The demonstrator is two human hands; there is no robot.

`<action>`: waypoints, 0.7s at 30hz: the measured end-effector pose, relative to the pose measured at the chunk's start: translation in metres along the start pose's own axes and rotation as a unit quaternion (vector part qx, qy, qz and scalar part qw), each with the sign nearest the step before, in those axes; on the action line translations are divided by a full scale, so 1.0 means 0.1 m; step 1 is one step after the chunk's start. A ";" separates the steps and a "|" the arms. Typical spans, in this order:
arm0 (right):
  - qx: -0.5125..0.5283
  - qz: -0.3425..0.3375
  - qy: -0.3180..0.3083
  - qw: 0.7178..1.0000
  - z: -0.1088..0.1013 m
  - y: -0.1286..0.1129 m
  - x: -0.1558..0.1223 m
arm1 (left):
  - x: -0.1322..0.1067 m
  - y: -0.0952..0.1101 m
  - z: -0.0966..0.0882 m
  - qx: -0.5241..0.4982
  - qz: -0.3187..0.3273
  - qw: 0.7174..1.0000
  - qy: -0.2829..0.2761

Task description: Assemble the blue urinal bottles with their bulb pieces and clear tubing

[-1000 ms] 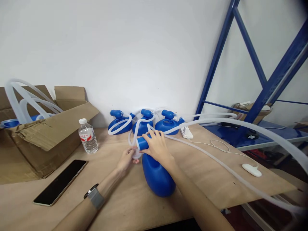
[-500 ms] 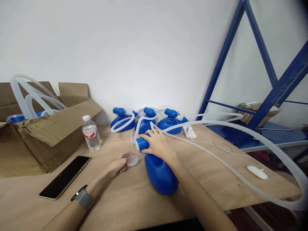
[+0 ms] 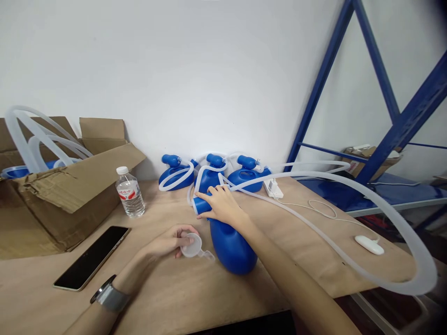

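Observation:
A blue plastic jug (image 3: 231,245) lies on its side in the middle of the wooden table (image 3: 195,298), its neck pointing left. My right hand (image 3: 220,205) is closed over the neck and handle of this jug. My left hand (image 3: 172,242) pinches a small translucent white cap (image 3: 192,245) just left of the jug, a thin strap still trailing from the cap toward the jug. A long translucent hose (image 3: 391,204) runs from near my right hand and loops wide off the table's right edge.
Three more blue jugs (image 3: 213,176) with hoses stand against the wall. A water bottle (image 3: 130,192), a black phone (image 3: 92,263) and an open cardboard box (image 3: 59,200) with hoses lie at left. A white charger (image 3: 369,244) with cable sits right; blue shelving (image 3: 394,135) stands beyond.
My left hand has pulled the white cap away from the jug's neck, down and toward me. My right hand has stayed on the jug, which has tilted slightly.

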State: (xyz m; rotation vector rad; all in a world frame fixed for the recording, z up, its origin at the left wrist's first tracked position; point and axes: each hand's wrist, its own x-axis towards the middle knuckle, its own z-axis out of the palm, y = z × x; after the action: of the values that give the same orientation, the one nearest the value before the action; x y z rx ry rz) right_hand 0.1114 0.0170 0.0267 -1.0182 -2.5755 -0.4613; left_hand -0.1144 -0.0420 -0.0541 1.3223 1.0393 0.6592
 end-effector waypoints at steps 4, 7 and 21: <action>0.014 -0.040 0.004 0.999 -0.01 0.01 -0.03 | 0.11 -0.11 -0.09 0.195 0.112 0.957 0.184; 0.019 -0.034 0.002 0.999 -0.02 0.00 -0.04 | 0.12 -0.12 -0.12 0.280 0.189 0.893 0.296; 0.090 -0.081 -0.001 0.993 0.00 0.03 -0.08 | -0.01 0.33 0.23 0.120 0.240 0.944 0.194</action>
State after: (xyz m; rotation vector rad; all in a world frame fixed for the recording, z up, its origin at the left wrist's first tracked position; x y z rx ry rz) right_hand 0.1193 0.0144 0.0237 -0.7538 -2.6563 -0.2620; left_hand -0.0891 -0.0469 -0.0235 1.7273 1.1423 1.2274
